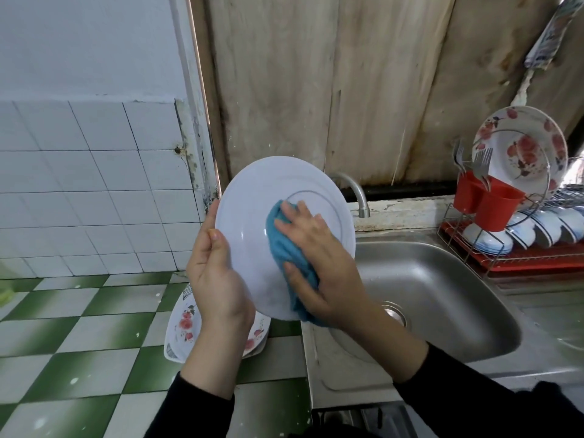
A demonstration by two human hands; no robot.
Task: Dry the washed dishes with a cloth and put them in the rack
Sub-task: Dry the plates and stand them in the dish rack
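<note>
Item: white plate, round, held up on a tilt above the seam between the tiled tabletop and the sink, its ringed underside facing the wearer. Left hand: grips the plate's left rim, thumb on the near face, fingers hidden behind. Right hand: fingers nearly straight, pressing a bunched blue cloth flat against the plate's lower centre. Destination: rack, to the right across the sink and well apart from the plate. The right hand is the nearer, though the cloth occupies it. Rack contents: one floral plate standing upright at the back, bowls on edge below. Judgement: the plate likely travels rightward and goes in on edge beside the floral one.
</note>
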